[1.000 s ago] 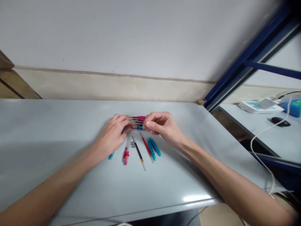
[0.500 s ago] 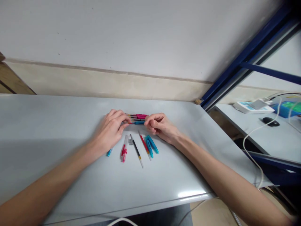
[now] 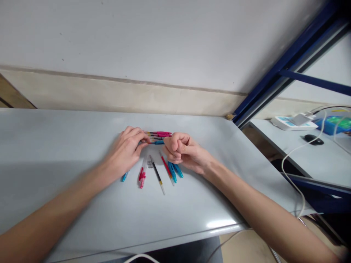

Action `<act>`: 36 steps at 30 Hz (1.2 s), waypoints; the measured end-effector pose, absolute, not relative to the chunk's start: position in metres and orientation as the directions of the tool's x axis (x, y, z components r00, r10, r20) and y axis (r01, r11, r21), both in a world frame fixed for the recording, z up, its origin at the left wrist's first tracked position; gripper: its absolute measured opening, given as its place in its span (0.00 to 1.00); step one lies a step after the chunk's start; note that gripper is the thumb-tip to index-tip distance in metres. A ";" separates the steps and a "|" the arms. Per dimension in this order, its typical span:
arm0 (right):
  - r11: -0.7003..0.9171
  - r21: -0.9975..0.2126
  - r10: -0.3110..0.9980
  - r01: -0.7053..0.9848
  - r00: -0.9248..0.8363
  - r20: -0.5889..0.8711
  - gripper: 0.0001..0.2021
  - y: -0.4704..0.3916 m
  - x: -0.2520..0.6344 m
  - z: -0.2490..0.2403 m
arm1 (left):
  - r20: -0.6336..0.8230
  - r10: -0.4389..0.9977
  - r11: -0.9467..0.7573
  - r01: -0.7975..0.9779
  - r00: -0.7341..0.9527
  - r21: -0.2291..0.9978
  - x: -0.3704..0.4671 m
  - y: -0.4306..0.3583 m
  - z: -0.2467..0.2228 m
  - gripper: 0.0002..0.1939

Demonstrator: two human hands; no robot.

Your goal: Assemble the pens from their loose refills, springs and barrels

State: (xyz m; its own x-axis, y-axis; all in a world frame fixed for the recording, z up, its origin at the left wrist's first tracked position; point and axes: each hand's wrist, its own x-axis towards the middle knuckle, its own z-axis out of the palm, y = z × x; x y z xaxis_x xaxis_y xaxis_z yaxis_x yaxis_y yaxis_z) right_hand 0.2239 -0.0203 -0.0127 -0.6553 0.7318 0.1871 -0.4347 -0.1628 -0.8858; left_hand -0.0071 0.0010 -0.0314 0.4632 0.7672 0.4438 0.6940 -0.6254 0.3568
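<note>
A row of pens with pink and blue parts lies side by side on the table, beyond and between my hands. My left hand pinches the left end of the nearest one, a blue pen. Curled into a loose fist, my right hand is by the right end of the row; whatever its fingers hold, if anything, is hidden. Nearer me lie a clear pen barrel with pink parts, a black refill, a red refill and two blue pen parts, partly behind my right hand.
Another blue pen part shows below my left wrist. The grey table meets a tiled wall at the back. On the right, beyond a blue frame, are a white device, a black mouse and a white cable.
My right hand has shifted slightly nearer me, its fingers curled tighter. My left hand keeps its pinch at the blue pen's end. The view has moved slightly.
</note>
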 end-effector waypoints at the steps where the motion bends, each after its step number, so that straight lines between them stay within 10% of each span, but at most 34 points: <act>1: -0.167 -0.883 0.727 -0.439 -0.660 0.190 0.15 -0.021 0.224 -0.013 | 0.442 0.768 -0.625 0.694 0.463 0.359 -0.007 0.001 -0.031 0.07; 36: -0.237 -0.864 0.671 -0.444 -0.718 0.185 0.16 -0.033 0.217 -0.007 | 0.436 0.776 -0.620 0.682 0.456 0.388 -0.006 0.000 -0.030 0.09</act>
